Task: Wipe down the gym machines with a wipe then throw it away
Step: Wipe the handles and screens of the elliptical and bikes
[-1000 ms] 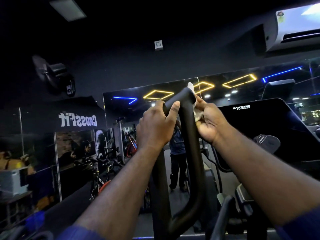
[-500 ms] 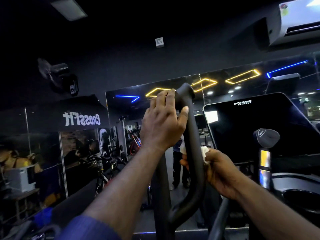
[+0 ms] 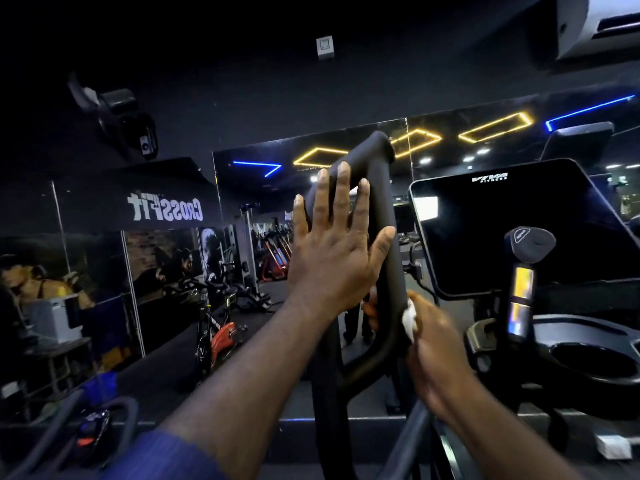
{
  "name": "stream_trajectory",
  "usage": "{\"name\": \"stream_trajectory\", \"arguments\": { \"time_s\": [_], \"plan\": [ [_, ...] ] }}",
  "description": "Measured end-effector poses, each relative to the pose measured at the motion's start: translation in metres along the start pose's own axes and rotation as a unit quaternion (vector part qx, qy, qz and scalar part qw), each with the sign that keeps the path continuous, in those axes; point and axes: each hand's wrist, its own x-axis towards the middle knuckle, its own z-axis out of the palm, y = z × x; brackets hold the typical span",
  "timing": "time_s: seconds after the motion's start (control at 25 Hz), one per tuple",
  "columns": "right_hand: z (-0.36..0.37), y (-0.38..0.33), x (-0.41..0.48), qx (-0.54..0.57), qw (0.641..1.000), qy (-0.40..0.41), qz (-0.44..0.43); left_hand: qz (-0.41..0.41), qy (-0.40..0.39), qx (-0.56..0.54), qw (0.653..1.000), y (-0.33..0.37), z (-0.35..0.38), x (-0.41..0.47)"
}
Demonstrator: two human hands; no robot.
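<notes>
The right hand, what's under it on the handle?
A white wipe shows at the right hand, pressed to the black handle. Most of the wipe is covered by the hand.

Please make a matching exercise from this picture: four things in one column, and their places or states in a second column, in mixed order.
Things:
1. left hand
2. right hand
3. small white wipe
4. black flat console screen

Places or states:
A. pressed between a hand and the black looped handlebar
B. fingers spread, flat against the upper bar
C. right of the bar, dark, marked VIVA
D. low on the bar, its grip closed on the wipe

Pairs: 1-B, 2-D, 3-A, 4-C
</notes>
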Motion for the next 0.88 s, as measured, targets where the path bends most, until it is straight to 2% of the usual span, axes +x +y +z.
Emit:
{"name": "stream_trajectory", "arguments": {
  "time_s": [0.16, 0.32, 0.52, 0.68, 0.8, 0.88],
  "plan": [
    [-0.006, 0.069, -0.041, 0.003, 0.999, 0.009, 0.031, 0.017, -0.034, 0.043, 0.998, 0.011, 0.004, -0.024],
    [0.007, 0.083, -0.065, 0.026, 0.997, -0.023, 0.070, 0.031, -0.045, 0.061, 0.997, 0.017, 0.008, -0.052],
    [0.013, 0.096, -0.075, -0.080, 0.994, -0.015, 0.072, 0.049, -0.025, 0.068, 0.996, 0.027, 0.004, -0.075],
    [-0.010, 0.082, -0.073, -0.166, 0.983, -0.028, 0.066, 0.041, 0.054, -0.020, 0.997, 0.028, 0.007, -0.079],
    [-0.032, 0.050, -0.063, -0.158, 0.985, -0.017, 0.070, 0.117, 0.129, -0.077, 0.982, 0.039, 0.009, -0.077],
    [-0.048, 0.027, -0.056, -0.177, 0.983, 0.012, 0.051, 0.202, 0.125, -0.100, 0.966, 0.060, 0.009, -0.074]
  ]
}}
